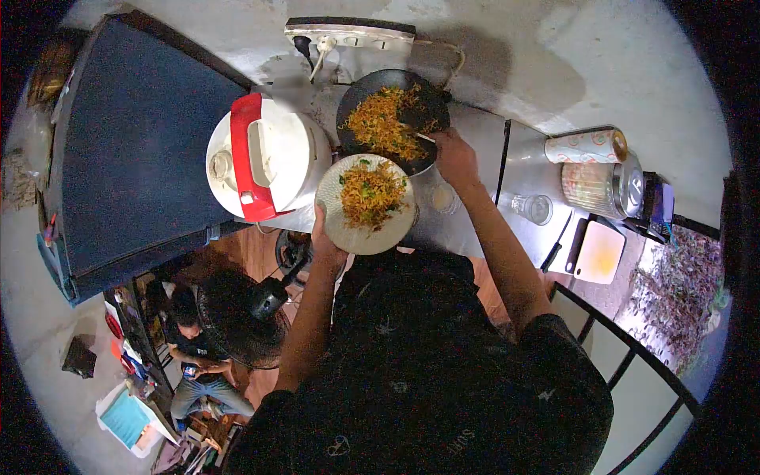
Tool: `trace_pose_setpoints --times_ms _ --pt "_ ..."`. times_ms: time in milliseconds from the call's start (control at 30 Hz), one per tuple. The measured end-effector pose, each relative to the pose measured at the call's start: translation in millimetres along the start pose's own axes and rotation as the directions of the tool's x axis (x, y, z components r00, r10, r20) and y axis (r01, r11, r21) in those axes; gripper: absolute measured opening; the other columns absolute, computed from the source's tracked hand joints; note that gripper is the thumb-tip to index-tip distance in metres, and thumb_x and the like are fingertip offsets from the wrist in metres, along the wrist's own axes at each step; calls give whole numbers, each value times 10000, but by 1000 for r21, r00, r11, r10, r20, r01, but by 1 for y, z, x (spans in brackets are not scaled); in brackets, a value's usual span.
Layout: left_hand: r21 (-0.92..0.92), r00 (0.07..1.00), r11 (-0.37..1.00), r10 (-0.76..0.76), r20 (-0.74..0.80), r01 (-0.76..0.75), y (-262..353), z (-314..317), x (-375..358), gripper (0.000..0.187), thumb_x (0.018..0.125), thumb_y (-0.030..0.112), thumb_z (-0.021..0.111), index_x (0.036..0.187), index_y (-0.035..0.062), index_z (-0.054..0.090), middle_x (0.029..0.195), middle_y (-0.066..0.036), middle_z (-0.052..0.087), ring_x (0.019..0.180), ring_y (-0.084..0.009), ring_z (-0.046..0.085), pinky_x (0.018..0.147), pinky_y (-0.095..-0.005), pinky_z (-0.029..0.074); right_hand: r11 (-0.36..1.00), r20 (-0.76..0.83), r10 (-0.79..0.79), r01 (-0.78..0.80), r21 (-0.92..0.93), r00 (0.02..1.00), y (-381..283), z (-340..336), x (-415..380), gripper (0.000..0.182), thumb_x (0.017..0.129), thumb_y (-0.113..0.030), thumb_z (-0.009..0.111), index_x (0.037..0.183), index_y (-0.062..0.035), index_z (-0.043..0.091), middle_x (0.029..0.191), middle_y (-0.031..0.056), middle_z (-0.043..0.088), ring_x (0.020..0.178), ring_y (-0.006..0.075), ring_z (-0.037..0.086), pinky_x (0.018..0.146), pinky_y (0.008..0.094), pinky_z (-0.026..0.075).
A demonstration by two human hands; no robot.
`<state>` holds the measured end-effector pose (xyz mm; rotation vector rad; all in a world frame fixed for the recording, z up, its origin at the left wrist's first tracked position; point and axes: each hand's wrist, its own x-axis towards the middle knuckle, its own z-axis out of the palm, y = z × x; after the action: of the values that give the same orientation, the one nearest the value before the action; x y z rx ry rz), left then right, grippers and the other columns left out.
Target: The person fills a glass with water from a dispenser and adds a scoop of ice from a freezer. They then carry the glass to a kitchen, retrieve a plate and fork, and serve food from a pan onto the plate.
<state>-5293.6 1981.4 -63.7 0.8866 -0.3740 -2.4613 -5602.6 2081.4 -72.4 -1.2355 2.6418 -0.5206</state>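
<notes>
My left hand (pixel 324 239) grips the lower left edge of a pale round plate (pixel 340 222), which bears a heap of orange-brown noodles (pixel 372 192) with green bits. Just above the plate stands a dark pan (pixel 392 79) holding more noodles (pixel 384 123). My right hand (pixel 457 161) is closed round the light handle of a utensil (pixel 426 138), whose far end lies among the noodles in the pan. The plate is beside the pan's lower edge.
Left of the plate stands a white cooler with a red handle (pixel 247 158). Rightward are a glass (pixel 535 209), a jar (pixel 590 188), a knife (pixel 556 245) and a cutting board (pixel 599 252). A seated person (pixel 198 348) and a fan (pixel 237 317) are at lower left.
</notes>
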Motion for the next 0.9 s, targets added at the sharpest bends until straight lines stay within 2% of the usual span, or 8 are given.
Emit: trace_pose_setpoints --times_ms 200,300,367,500,567,733,800,900 --pt "-29 995 998 -55 -79 53 -3 8 -11 683 1050 563 370 1549 99 315 1502 -171 452 1357 -367 477 1107 -543 420 986 51 -168 167 29 984 23 -1 35 239 955 -131 541 1126 -120 707 1066 183 669 959 393 668 820 497 545" --pt "67 980 998 27 -199 -14 -9 15 -18 709 1039 581 387 1533 74 350 1483 -160 486 1340 -353 501 1110 -527 420 959 -90 -278 271 -80 956 30 -16 35 231 967 -143 539 1103 -121 724 1065 197 680 959 397 662 848 497 531" --pt "72 977 992 117 -177 -106 -16 15 -24 723 1026 590 419 1515 58 380 1468 -148 513 1326 -340 520 1113 -515 419 985 46 -145 149 -92 988 39 -30 35 241 966 -138 534 1096 -137 737 1066 204 690 981 405 656 871 505 518" --pt "-82 969 978 176 -174 -193 -41 6 -46 682 1027 548 457 1504 64 403 1473 -145 513 1333 -334 516 1122 -490 417 976 49 -214 212 41 976 67 -36 37 231 958 -148 548 1078 -160 745 1048 185 704 1002 402 659 870 506 523" --pt "-71 933 947 294 -207 -314 -54 10 -55 677 1030 544 454 1503 61 407 1475 -139 513 1335 -333 514 1127 -484 414 974 191 -119 152 -168 974 65 -58 40 201 941 -174 577 1057 -165 742 1048 164 714 1018 379 666 881 497 527" --pt "-58 889 909 388 -244 -413 -80 44 -71 691 1028 564 440 1511 70 405 1477 -124 515 1337 -329 510 1134 -482 404 893 317 -345 413 -179 884 76 -71 52 195 899 -176 564 987 -150 736 1035 159 722 996 360 683 867 504 531" --pt "-38 854 875 461 -241 -483 -89 50 -71 695 1027 575 428 1517 82 399 1488 -117 504 1346 -325 500 1134 -477 401 843 275 -486 528 -101 830 79 -66 55 247 838 -174 561 920 -16 732 889 230 716 819 417 704 772 550 556" --pt "-45 835 855 493 -246 -517 -98 41 -68 714 1021 594 421 1533 99 368 1510 -116 477 1350 -340 502 1109 -517 432 875 304 -412 466 -130 859 66 -79 53 238 821 -164 562 891 -21 738 893 224 721 814 414 707 772 546 560"
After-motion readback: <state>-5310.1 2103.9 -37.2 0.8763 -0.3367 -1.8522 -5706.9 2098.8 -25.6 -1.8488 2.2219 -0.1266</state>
